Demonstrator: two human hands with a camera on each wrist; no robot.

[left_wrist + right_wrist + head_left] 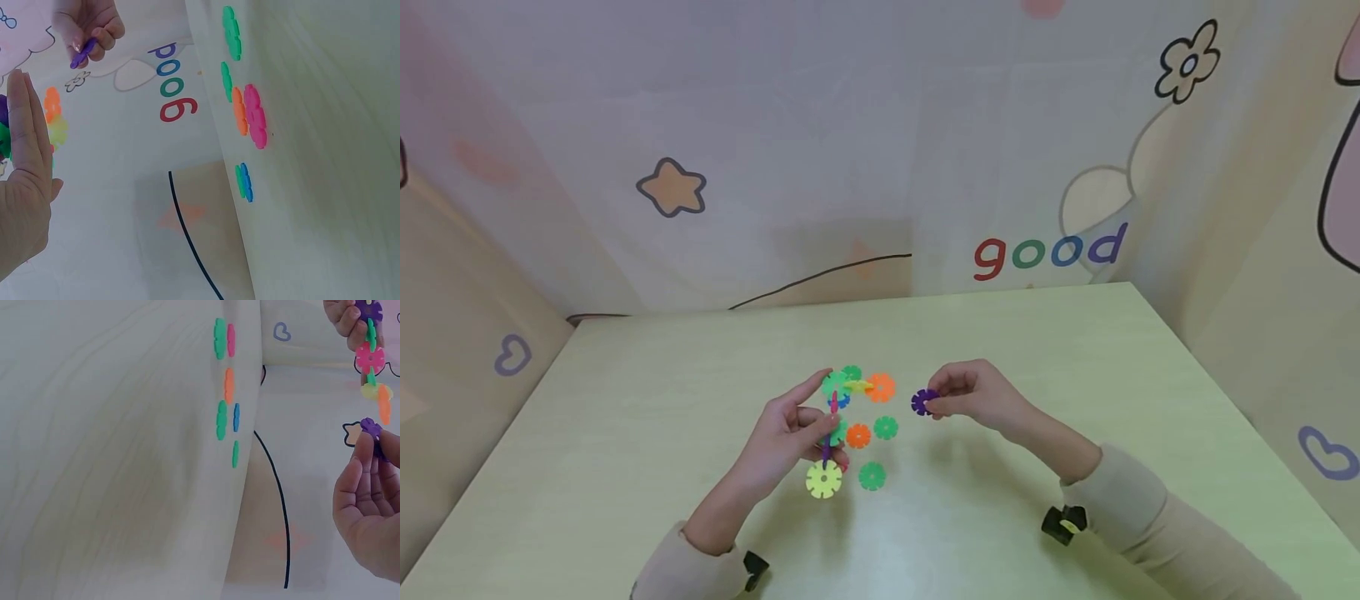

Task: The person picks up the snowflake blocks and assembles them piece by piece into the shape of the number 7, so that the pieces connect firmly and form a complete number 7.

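My left hand [767, 446] holds a chain of interlocking plastic flower discs. A pale yellow disc [823, 481] hangs at its near end, an orange disc [882, 387] sticks out at the far end, and a pink disc [370, 359] shows between green ones in the right wrist view. Between thumb and fingertips, my right hand [981, 396] pinches a single purple disc [918, 403]. That disc is apart from the chain, a short way right of the orange one. The left fingers hide part of the chain in the left wrist view.
Loose discs lie on the pale table [662, 433] below the hands: several green [872, 476], one orange [858, 436], one pink [255, 116] and one blue [247, 182]. A printed cloth [820, 150] rises behind the table and along both sides.
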